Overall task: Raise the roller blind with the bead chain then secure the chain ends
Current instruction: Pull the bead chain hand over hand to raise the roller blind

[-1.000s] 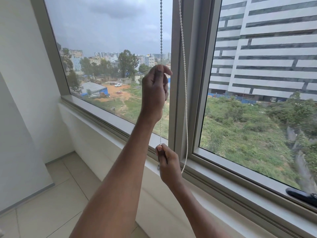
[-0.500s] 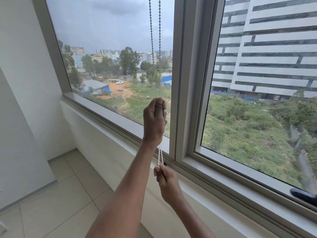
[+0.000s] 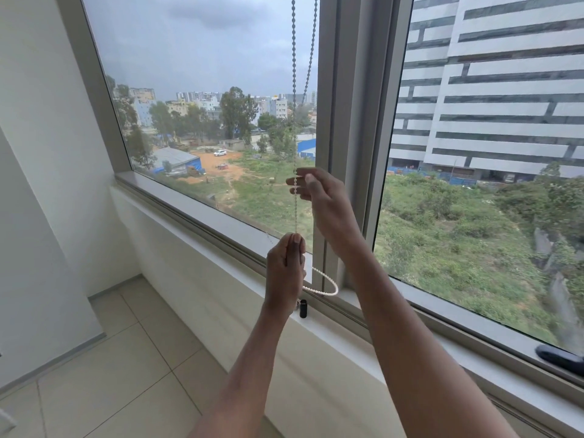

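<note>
Left hand (image 3: 286,267): fingers curled tight into a fist, thumb pressed on top, pinching the bead chain (image 3: 294,90) just above the window sill (image 3: 202,222). One strand runs straight and taut from this fist up out of the top of the view. Right hand (image 3: 325,200): higher and just beside that strand, fingers (image 3: 297,194) loosely spread; thumb and forefinger appear to nip the second strand where it comes down at a slight slant, the other fingers touching the taut strand. Grip on the right is light, not a full closure. Below the left fist the slack hangs as a white loop (image 3: 325,287) against the mullion (image 3: 328,153), with a small dark end piece (image 3: 303,308) dangling near the sill. Judgement: low hand anchors and tensions the chain, high hand sorts the two strands for gathering or tying. No blind fabric visible over the glass, so the raise looks finished; securing the ends is not yet done. Dark object (image 3: 561,357) lies on the sill, far right.
</note>
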